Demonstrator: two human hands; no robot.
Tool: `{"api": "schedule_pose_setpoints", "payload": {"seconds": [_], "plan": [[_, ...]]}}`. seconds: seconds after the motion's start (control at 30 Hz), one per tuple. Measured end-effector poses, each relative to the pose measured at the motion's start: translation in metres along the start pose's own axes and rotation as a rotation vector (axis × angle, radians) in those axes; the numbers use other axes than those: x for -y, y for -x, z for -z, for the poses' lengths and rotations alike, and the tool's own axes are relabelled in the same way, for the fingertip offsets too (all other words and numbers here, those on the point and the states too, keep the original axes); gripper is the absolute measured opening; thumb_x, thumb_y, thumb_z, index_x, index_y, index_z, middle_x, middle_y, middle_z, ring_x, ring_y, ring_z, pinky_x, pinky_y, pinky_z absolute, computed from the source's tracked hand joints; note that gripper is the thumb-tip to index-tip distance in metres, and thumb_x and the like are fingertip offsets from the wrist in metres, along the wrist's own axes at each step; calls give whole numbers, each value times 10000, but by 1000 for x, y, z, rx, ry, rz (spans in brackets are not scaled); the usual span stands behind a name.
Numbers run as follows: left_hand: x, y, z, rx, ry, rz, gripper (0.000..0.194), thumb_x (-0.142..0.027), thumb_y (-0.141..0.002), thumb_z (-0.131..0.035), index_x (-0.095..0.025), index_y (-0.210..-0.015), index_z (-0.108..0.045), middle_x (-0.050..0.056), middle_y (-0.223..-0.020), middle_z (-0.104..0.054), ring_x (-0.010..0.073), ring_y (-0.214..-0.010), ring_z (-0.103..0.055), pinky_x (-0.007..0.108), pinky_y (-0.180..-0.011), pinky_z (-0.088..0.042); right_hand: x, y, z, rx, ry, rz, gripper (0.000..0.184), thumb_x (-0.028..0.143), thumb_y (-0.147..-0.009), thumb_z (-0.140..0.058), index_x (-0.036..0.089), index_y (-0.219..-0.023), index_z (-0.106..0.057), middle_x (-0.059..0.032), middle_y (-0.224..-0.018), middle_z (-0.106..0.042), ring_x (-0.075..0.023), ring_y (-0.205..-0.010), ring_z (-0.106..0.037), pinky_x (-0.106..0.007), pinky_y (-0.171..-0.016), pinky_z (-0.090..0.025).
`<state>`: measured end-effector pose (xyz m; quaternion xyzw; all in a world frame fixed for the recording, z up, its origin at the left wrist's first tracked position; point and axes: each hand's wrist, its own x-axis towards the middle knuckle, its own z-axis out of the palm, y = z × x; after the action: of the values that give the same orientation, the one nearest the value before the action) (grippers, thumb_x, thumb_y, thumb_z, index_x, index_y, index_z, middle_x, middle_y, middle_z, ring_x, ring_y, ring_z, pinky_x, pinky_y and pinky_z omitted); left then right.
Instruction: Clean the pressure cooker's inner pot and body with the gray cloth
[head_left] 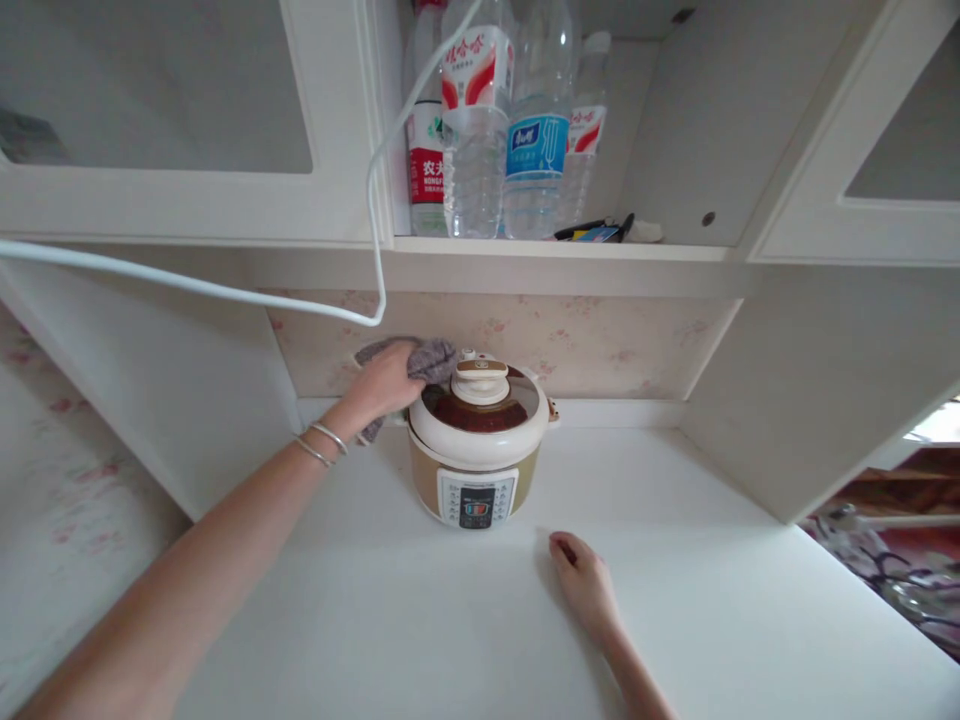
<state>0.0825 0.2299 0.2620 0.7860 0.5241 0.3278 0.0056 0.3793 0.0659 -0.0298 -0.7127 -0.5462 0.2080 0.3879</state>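
A cream and gold electric pressure cooker with a brown-topped lid stands on the white counter, its control panel facing me. My left hand, with two bangles at the wrist, reaches to the cooker's left rear edge. It is closed on a grey-brown cloth, whose bunched part lies against the lid's left side beside the lid handle. Another end of the cloth hangs below the hand. My right hand rests on the counter in front of the cooker to the right, fingers curled, with nothing visible in them.
Overhead, a cabinet shelf holds several plastic bottles and small dark items. A white cable loops down across the upper left. White side panels flank the counter, with flowered wallpaper behind.
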Motion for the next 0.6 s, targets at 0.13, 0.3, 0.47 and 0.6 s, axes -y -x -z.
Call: {"api": "schedule_pose_setpoints", "payload": {"seconds": [0.13,0.3,0.47,0.6], "plan": [[-15,32,-35,65,-184,-42,395,-241,-760,-538,-151,-1145,-548,146,-1118,-647,296,-1016,-621,379,-873,-478,1,2,2,-23,31,28,332,393,-873,-384,217,-909,-663,-68,-963,-704,-214,-874,-633,-284,-778,-464],[-42,92,-45,1,-151,-440,436,-179,-722,-554,-167,-1157,-556,144,-1297,-557,318,-1264,-441,484,-1105,-261,5,-1,-2,25,73,44,319,366,-869,-386,220,-902,-668,-60,-921,-703,-203,-800,-631,-277,-726,-457],[-93,99,-54,204,6,-799,452,-174,-736,-575,-199,-1187,-558,113,-1360,-512,319,-1322,-363,520,-1124,-161,13,-4,-6,87,162,87,283,308,-860,-403,243,-926,-670,-36,-940,-697,-196,-838,-629,-271,-751,-436],[-130,57,-83,304,-39,-1016,398,-170,-752,-551,-196,-1148,-584,113,-1239,-597,284,-1224,-464,486,-1093,-223,16,1,-3,95,204,106,289,295,-870,-386,243,-921,-666,-33,-925,-693,-197,-837,-626,-269,-742,-429]]}}
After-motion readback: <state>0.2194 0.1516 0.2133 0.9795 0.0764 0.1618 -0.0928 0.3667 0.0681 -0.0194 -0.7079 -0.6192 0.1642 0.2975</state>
